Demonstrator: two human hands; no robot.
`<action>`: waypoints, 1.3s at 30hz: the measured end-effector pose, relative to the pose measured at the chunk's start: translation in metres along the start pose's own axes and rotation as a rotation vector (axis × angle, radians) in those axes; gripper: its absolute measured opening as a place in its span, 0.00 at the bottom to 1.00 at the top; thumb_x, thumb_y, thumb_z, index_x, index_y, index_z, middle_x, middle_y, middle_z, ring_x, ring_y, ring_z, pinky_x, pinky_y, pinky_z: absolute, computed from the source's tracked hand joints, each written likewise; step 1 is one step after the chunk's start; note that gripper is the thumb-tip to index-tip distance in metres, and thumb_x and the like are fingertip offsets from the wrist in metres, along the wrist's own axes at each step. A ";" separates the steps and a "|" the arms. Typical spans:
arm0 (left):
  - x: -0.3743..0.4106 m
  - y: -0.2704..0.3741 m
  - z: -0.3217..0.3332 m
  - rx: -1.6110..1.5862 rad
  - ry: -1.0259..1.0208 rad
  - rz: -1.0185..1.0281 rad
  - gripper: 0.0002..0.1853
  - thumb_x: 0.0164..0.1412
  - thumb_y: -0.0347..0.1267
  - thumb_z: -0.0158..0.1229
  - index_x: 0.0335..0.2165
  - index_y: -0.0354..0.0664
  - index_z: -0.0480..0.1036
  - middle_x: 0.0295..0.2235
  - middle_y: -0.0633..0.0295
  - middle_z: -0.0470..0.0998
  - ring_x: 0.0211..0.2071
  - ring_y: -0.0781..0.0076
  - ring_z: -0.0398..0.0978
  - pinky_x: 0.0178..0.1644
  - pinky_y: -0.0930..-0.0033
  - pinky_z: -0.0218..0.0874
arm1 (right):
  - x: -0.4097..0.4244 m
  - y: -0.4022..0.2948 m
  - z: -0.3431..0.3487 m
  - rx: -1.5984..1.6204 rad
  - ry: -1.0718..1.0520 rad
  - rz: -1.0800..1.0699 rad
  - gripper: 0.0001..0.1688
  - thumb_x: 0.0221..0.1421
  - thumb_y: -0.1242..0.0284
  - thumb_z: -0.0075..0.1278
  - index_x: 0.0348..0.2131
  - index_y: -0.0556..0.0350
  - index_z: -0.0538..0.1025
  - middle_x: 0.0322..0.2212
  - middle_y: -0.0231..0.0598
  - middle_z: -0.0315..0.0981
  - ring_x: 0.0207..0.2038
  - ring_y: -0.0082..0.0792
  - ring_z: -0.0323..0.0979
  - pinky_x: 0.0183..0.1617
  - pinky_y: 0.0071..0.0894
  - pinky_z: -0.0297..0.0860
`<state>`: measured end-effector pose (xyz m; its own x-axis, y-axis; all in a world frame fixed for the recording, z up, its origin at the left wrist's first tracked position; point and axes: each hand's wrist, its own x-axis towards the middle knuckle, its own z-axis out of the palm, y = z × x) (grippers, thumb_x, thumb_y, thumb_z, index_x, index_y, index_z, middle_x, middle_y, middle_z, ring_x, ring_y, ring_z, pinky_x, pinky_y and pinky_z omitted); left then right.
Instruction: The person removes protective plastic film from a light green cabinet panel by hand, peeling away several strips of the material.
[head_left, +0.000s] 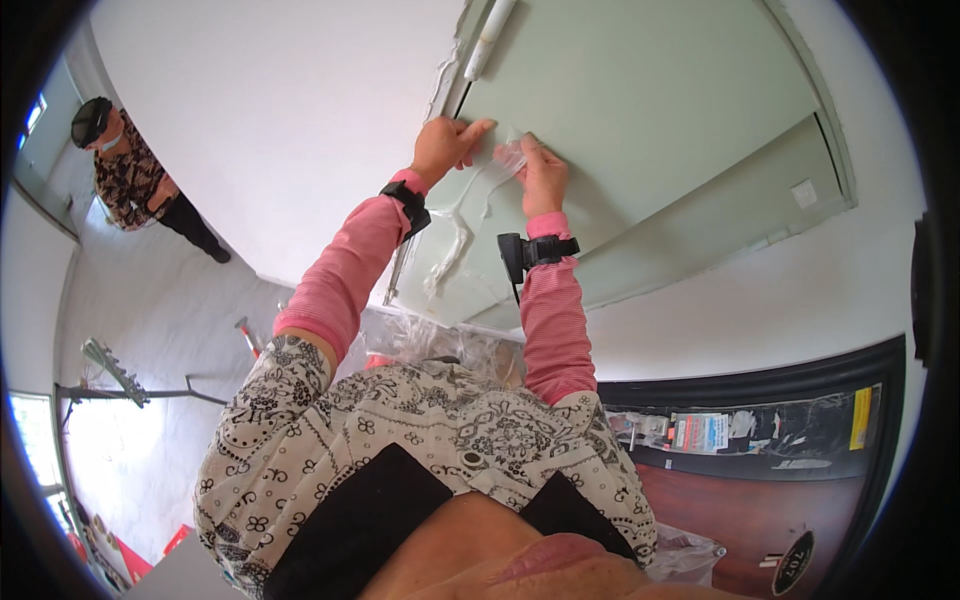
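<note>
Both hands are raised against a pale green door panel (660, 112). My right hand (544, 176) pinches crumpled clear plastic film (510, 156) between thumb and fingers. Just left of it, my left hand (442, 146) rests at the panel's edge, its thumb pointing toward the film; whether its curled fingers grip anything is hidden. A loose strip of film (450, 251) hangs down the panel below the hands. Above my left hand, a white cylindrical handle (489, 41) is fixed near the same edge.
Crumpled clear plastic (420, 337) lies on the floor below the panel. A red-handled tool (247, 337) lies on the floor at left. Another person (131, 165) stands farther off at upper left. A dark-framed reddish door (750, 517) is at lower right.
</note>
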<state>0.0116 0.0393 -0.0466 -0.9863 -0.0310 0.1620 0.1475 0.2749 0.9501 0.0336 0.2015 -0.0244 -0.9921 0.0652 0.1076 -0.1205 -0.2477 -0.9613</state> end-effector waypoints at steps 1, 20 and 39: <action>0.001 0.002 0.002 0.071 -0.018 0.003 0.26 0.59 0.47 0.58 0.17 0.34 0.76 0.12 0.59 0.74 0.12 0.75 0.72 0.17 0.75 0.62 | 0.004 0.002 -0.003 -0.015 0.004 -0.002 0.17 0.59 0.68 0.49 0.28 0.68 0.77 0.26 0.44 0.78 0.28 0.29 0.76 0.34 0.27 0.70; 0.016 -0.019 0.011 -0.154 -0.208 0.046 0.21 0.61 0.38 0.56 0.19 0.32 0.75 0.13 0.59 0.76 0.15 0.73 0.75 0.21 0.73 0.65 | 0.010 -0.038 0.028 -0.216 -0.038 -0.332 0.19 0.58 0.66 0.51 0.22 0.63 0.70 0.20 0.36 0.73 0.26 0.24 0.74 0.28 0.23 0.68; 0.027 -0.025 0.013 -0.040 -0.145 0.230 0.24 0.52 0.48 0.65 0.18 0.36 0.76 0.11 0.65 0.69 0.12 0.76 0.66 0.17 0.71 0.58 | -0.052 -0.010 0.028 -0.542 -0.311 -0.389 0.10 0.60 0.73 0.48 0.30 0.64 0.74 0.16 0.27 0.67 0.20 0.16 0.65 0.24 0.19 0.64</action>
<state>-0.0199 0.0447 -0.0691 -0.9262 0.1665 0.3382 0.3692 0.2200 0.9029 0.0855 0.1736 -0.0138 -0.8555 -0.2458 0.4557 -0.5106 0.2551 -0.8211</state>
